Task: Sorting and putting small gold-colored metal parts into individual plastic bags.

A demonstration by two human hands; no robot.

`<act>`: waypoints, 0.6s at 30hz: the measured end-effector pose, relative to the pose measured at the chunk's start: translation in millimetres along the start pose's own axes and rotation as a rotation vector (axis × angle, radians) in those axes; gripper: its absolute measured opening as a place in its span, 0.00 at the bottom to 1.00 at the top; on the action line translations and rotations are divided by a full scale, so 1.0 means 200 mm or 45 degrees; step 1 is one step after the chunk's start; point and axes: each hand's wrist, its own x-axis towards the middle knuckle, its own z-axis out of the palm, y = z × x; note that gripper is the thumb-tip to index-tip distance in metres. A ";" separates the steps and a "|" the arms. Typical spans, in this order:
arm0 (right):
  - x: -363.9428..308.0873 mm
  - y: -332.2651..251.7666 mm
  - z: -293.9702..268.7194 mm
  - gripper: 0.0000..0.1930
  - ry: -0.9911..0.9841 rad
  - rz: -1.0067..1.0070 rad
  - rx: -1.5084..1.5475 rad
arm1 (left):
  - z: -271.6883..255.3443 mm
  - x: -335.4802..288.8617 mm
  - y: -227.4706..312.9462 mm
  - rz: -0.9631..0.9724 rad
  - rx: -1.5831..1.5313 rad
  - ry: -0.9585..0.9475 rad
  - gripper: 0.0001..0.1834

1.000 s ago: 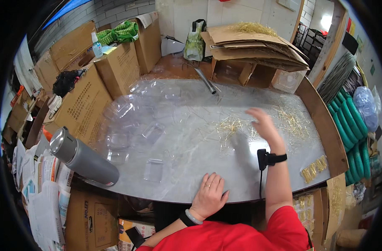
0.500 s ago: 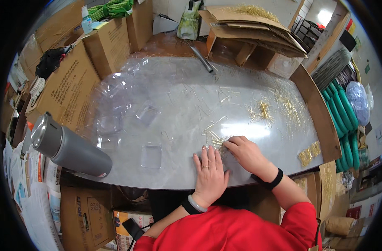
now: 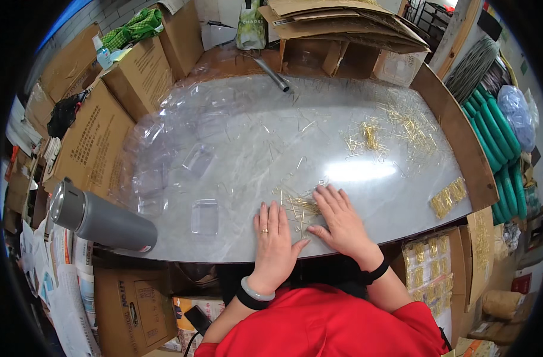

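Gold wire hooks: loose pile, near side of worktop. Your left hand and right hand, now parted, flank it, fingers extended, visibly gripping nothing; pile exposed between. Beyond: second gold heap.

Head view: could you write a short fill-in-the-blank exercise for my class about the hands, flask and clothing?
1. Between the left hand and the right hand lie ____-coloured wire pieces.
2. The ring is on the ____ hand.
3. The large flask is coloured ____.
4. The shirt is coloured ____.

Missing words: gold; left; grey; red.
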 end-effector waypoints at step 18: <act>-0.13 -0.17 0.00 0.51 0.046 -0.056 0.070 | 0.11 -0.03 0.05 0.016 -0.790 0.094 0.35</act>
